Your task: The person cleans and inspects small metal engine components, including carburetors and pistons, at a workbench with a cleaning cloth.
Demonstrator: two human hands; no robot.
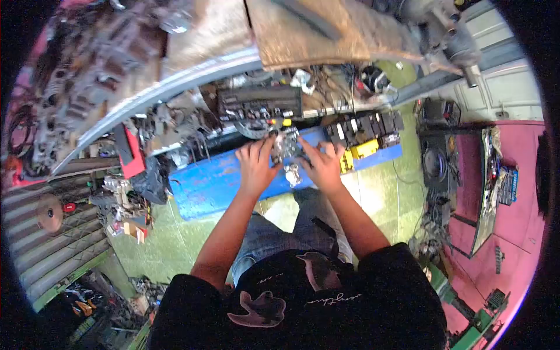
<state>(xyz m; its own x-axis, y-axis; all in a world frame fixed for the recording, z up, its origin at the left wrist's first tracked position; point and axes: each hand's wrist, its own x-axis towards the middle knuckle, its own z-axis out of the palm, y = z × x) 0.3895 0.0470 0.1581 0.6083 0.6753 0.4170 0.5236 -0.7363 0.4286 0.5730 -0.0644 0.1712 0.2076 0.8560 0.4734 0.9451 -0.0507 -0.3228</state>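
Note:
Over a blue bench [210,186], my left hand [255,166] and my right hand [324,168] sit at either side of a silvery metal part [286,146]. The left fingers curl against its left side. From the right, my index finger and thumb reach its other side. The part is compact and irregular, its exact kind too small to make out. Closer to my body, a smaller shiny metal piece [293,175] lies between the hands on the bench.
Right of my hands stand a black organizer [364,125] and yellow bins [365,149]. Behind the bench is a dark tray [259,104] with small metal parts. A red object [133,160] rests at the left. Above runs a shelf [204,64] bearing several metal parts.

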